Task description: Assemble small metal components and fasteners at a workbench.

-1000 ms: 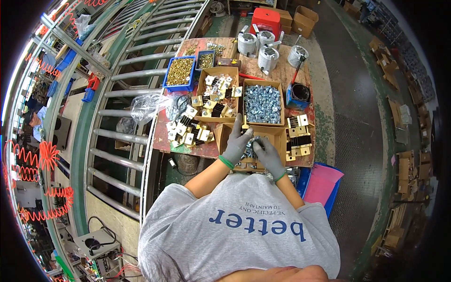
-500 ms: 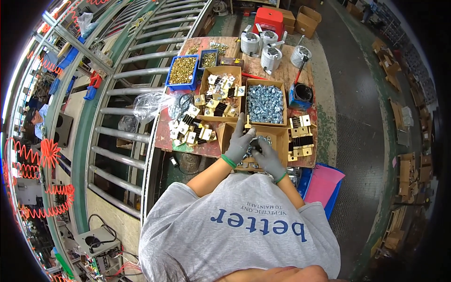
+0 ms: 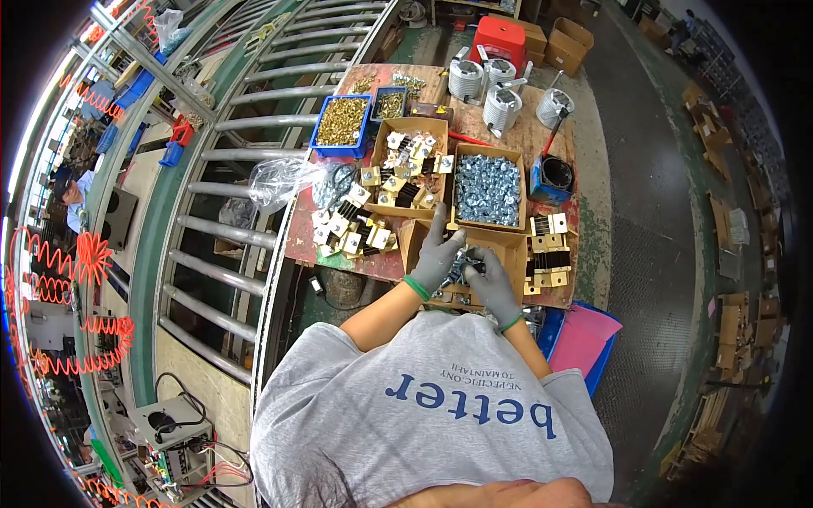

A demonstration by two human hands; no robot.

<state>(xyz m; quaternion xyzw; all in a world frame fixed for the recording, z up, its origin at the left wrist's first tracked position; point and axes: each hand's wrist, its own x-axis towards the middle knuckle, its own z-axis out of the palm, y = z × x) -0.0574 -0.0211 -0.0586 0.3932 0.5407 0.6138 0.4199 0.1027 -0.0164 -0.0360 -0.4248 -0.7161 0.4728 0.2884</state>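
Both hands wear grey gloves with green cuffs and work over the near cardboard box (image 3: pixel 511 254), where loose silver hardware (image 3: pixel 455 296) lies. My left hand (image 3: pixel 434 261) points its index finger forward, and a small brass-coloured piece (image 3: pixel 453 227) shows pinched at its fingertips. My right hand (image 3: pixel 491 286) is curled beside it, fingertips against silver fasteners (image 3: pixel 462 269); what exactly it grips is hidden. Just beyond, a second box holds many silver fasteners (image 3: pixel 489 190). To its left stands a box of brass and black terminal parts (image 3: pixel 398 182).
A blue bin of brass fasteners (image 3: pixel 341 123) and a smaller blue bin (image 3: pixel 389 104) stand farther left. More brass-and-black parts lie in a pile (image 3: pixel 351 230) and a stack (image 3: pixel 549 254). Ribbed white cylinders (image 3: pixel 501 110) and a blue can with a brush (image 3: pixel 551 178) stand right. Rollers (image 3: pixel 224 190) run left.
The view has shifted slightly, so the table appears a little farther right. My hands keep nearly the same pose, and more silver hardware shows between them at the right fingertips.
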